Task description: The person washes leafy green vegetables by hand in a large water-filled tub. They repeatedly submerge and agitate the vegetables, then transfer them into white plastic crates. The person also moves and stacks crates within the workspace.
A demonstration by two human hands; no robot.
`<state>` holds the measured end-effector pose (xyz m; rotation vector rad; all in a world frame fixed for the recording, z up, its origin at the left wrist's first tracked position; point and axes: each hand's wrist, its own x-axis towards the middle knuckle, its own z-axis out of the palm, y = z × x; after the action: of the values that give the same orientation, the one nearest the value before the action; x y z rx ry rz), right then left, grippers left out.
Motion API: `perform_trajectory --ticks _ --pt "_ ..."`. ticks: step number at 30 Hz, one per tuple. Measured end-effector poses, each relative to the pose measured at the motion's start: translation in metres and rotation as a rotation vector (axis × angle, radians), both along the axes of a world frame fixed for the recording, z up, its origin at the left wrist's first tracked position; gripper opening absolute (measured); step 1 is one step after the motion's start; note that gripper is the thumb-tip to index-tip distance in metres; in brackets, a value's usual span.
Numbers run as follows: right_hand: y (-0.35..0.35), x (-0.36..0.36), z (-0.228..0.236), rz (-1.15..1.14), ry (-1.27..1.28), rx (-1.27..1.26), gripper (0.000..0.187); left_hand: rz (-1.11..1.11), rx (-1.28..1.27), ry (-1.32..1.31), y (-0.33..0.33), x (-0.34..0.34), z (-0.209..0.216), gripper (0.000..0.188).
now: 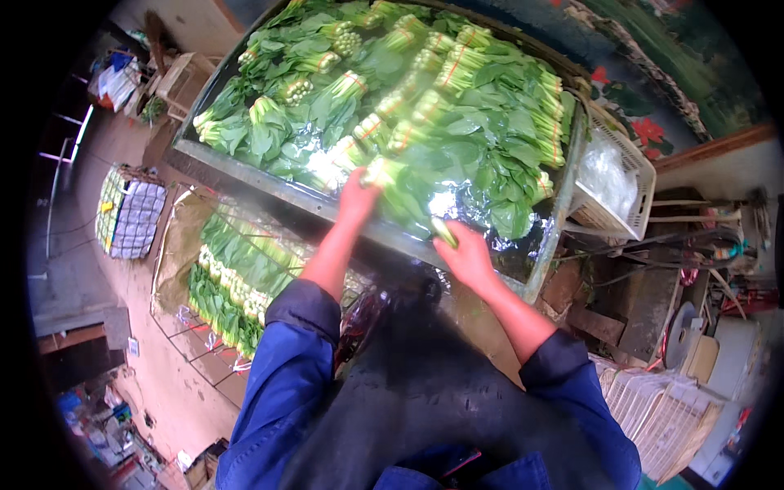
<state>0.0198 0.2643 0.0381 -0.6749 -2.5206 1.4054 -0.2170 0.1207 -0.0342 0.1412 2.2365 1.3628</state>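
A metal tub (286, 181) of water holds many bundles of leafy bok choy (510, 118), several with orange bands around their stems. At the near rim my left hand (358, 198) is closed against the pale stem end of one bok choy bundle (384, 173), whose leaves trail in the water to the right. My right hand (469, 255) is closed around a pale green bok choy stalk (443, 232), just above the water near the tub's near edge. Glare and splashing blur the water between the hands.
Left of my legs stands a lined wire crate (181, 331) packed with more bok choy bundles. A white plastic basket (611, 175) with clear plastic sits against the tub's right end. Farther left is a wrapped bale (131, 212); white woven baskets (657, 408) stand at lower right.
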Motion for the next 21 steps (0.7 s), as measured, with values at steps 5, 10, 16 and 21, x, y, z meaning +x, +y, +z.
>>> perform_trajectory --ticks 5,10,16,21 --pt "0.038 -0.101 -0.021 0.172 0.097 0.14 0.057 0.026 0.147 0.245 0.006 0.036 0.004 0.066" --pt "0.067 -0.135 -0.037 0.24 -0.081 0.111 0.092 0.169 0.548 -0.119 0.038 0.058 0.029 0.072" --pt "0.09 -0.112 -0.027 0.229 -0.007 -0.037 0.087 0.101 0.652 -0.09 0.046 0.069 0.016 0.088" --pt "0.092 -0.094 -0.032 0.3 0.028 0.119 0.084 -0.085 0.748 -0.18 0.05 0.072 -0.009 0.094"
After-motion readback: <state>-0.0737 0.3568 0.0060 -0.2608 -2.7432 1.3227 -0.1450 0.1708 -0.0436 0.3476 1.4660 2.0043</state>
